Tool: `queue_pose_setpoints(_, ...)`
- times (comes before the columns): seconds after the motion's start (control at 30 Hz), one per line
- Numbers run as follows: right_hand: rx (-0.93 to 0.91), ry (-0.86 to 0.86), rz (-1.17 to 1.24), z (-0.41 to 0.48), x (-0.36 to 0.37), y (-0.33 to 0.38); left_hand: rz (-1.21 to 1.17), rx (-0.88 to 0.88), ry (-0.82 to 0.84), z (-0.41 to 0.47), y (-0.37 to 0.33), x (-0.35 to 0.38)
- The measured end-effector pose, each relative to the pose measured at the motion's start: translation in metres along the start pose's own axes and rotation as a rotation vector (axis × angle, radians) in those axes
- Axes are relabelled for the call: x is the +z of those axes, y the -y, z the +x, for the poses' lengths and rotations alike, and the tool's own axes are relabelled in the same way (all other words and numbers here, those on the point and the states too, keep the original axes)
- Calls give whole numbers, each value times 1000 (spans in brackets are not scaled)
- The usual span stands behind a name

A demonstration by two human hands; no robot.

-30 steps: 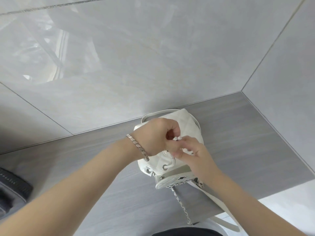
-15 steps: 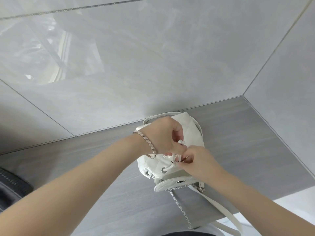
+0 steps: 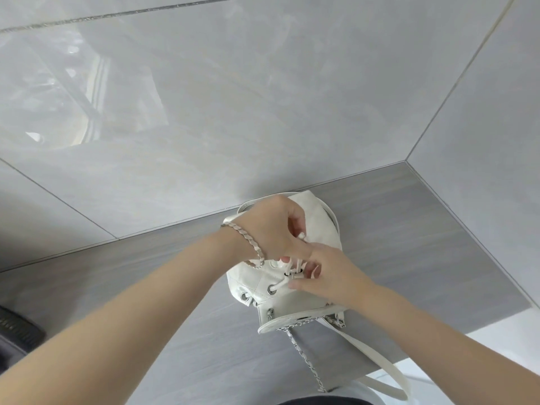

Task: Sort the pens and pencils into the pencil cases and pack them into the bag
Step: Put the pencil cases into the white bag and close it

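Observation:
A small white quilted drawstring bag [image 3: 320, 226] stands on the grey counter [image 3: 409, 244] against the tiled wall. Its white drawstring cord [image 3: 282, 283] runs through metal eyelets at the gathered mouth. My left hand [image 3: 271, 229], with a bracelet on the wrist, pinches the cord ends above the mouth. My right hand [image 3: 330, 273] grips the cord at its small toggle, just in front of the left hand. The bag's front flap [image 3: 295, 320] hangs toward me with a silver chain [image 3: 306, 361] and a white strap [image 3: 377, 363]. No pens, pencils or pencil cases are visible.
Glossy grey wall tiles [image 3: 263, 112] rise behind and to the right of the counter. A dark object [image 3: 17, 334] sits at the left edge. The counter's front edge [image 3: 438, 346] is near the bag, with white floor below.
Both hands have shifted slightly down toward the bag's mouth; the right hand now pinches the cord at the toggle and the mouth looks more gathered.

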State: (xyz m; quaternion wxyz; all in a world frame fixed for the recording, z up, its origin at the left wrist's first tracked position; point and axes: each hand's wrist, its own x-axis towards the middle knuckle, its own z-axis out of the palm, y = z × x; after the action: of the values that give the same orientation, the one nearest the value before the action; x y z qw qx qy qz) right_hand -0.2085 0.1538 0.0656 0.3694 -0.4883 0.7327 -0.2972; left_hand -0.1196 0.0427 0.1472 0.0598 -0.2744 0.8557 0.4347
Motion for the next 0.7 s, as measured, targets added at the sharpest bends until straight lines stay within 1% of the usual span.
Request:
queue_pose_setpoints(0.07, -24, -37, -3, 1, -5, 2, -37, -21, -7, -3, 6, -3)
queue_pose_setpoints(0.2, -41, 40, -190, 6, -1, 5, -192, -69, 14, -8, 14, 5)
queue_pose_setpoints(0.27, -42, 53, -196, 8, 4, 1, -210, -77, 16, -8, 14, 12)
queue_pose_setpoints(0.4, 39, 62, -105, 2, 6, 1, -161, -74, 22, -7, 12, 27)
queue_pose_setpoints(0.5, 105, 35, 38, -6, 8, -1, -132, -55, 47, -6, 10, 36)
queue_pose_setpoints(0.6, 68, 23, -69, -8, 12, -10, -109, -49, 113, -7, 16, 28)
queue_pose_setpoints(0.63, 82, -5, -55, -8, 13, -17, -118, -63, 117, -8, 20, 22)
queue_pose_setpoints(0.7, 111, -57, 97, -9, 12, -25, -154, -114, 36, -9, 35, 8)
